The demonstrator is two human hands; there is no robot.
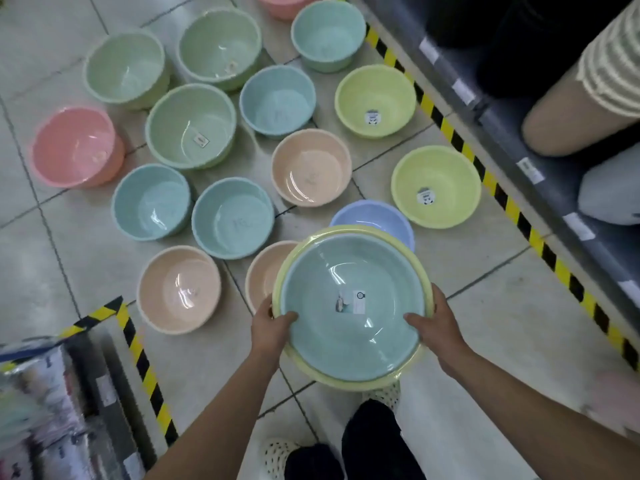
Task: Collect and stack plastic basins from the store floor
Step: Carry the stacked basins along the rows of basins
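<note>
I hold a small stack of basins at the lower middle: a teal basin nested inside a yellow basin. My left hand grips the stack's left rim, thumb inside. On the right rim sits my right hand, thumb inside too. Just behind the stack, a blue basin and a peach basin are partly hidden. Several more basins lie upright on the tiled floor: two yellow ones, a peach one, teal ones, green ones and a pink one.
A shelf unit with yellow-black hazard tape runs along the right, holding packed goods. Another taped shelf corner with bagged items stands at lower left. My feet in white perforated shoes are below the stack. Bare tile shows right of the stack.
</note>
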